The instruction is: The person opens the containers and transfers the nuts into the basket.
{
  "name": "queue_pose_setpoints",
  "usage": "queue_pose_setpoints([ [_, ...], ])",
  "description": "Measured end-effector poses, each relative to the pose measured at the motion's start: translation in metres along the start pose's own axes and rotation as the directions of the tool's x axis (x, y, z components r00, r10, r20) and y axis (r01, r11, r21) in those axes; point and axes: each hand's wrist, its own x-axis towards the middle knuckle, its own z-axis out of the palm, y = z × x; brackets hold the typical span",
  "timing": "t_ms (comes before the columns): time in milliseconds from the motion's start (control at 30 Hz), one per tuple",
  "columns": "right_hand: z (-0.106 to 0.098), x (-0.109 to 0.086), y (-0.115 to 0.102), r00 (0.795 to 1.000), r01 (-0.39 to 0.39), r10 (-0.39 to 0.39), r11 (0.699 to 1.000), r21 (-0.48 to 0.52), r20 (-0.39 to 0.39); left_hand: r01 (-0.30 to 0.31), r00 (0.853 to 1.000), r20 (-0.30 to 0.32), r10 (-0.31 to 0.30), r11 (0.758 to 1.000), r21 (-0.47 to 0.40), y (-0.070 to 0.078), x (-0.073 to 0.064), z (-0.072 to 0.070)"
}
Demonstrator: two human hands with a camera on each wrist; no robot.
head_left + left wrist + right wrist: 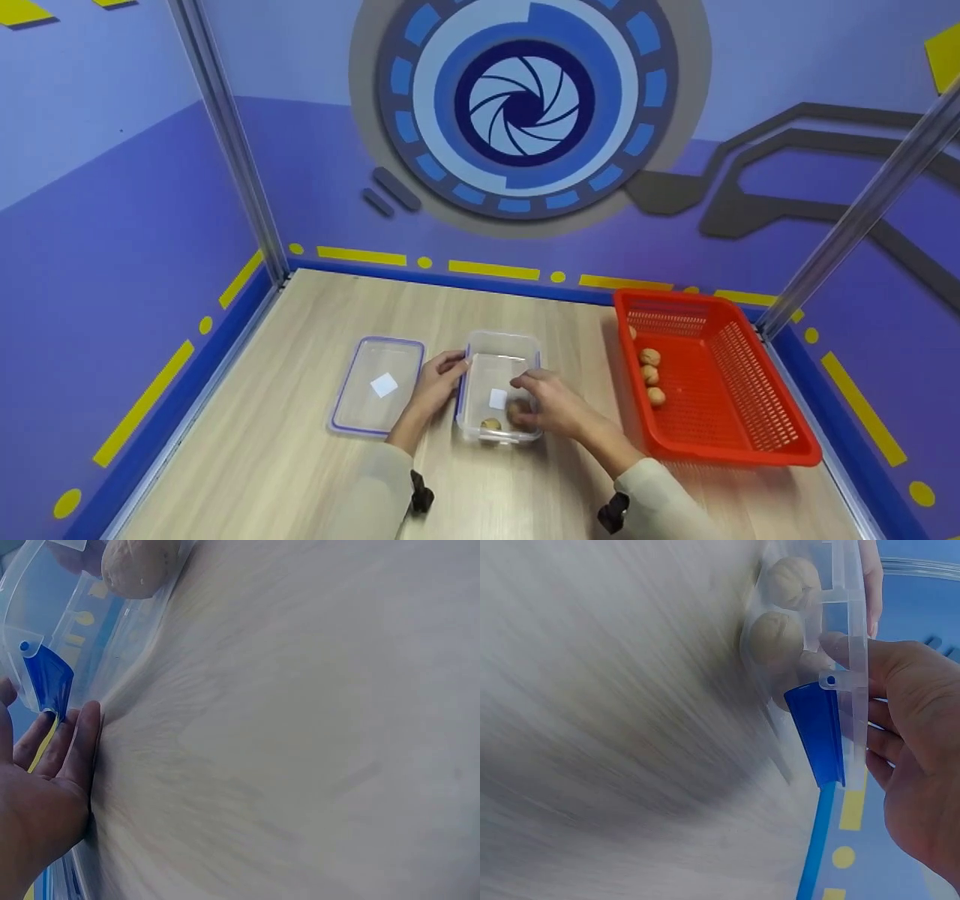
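Observation:
A clear lidless plastic box with blue side latches stands mid-table. My left hand touches its left side, the fingers fairly straight against the latch in the left wrist view. My right hand reaches over the right wall, thumb and fingers spread inside the box. Close to that thumb is a blurred walnut; no firm hold on it shows. Another walnut lies at the near end. Through the wall, the right wrist view shows a walnut beside a second one.
The box's lid, blue-rimmed with a white square on it, lies flat to the left. At the right stands a red plastic basket with several walnuts along its left side. Printed panels wall in the table.

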Motion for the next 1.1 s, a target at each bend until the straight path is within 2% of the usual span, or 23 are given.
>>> queue_pose_setpoints([
  [167, -0.0006, -0.0002, 0.0008, 1.000, 0.024, -0.023, 0.998, -0.065, 0.007, -0.011, 1.000, -0.015, 0.011, 1.000, 0.027, 0.0007, -0.0002, 0.0004],
  [367, 0.0007, 0.0014, -0.0003, 0.999, 0.028, -0.025, 0.991, -0.129, 0.031, 0.007, 1.000, -0.021, -0.006, 0.999, 0.044, -0.0006, 0.0002, -0.0001],
  [600, 0.0049, 0.0023, -0.0005, 0.999, 0.049, -0.046, 0.990, -0.130, 0.026, 0.014, 1.000, 0.004, -0.014, 1.000, 0.020, 0.0002, -0.0008, 0.0012],
  [1100, 0.0065, 0.0037, -0.0031, 0.999, 0.039, -0.035, 0.991, -0.131, 0.033, 0.008, 1.000, -0.001, -0.008, 0.999, 0.039, 0.0004, -0.0025, -0.0017],
])
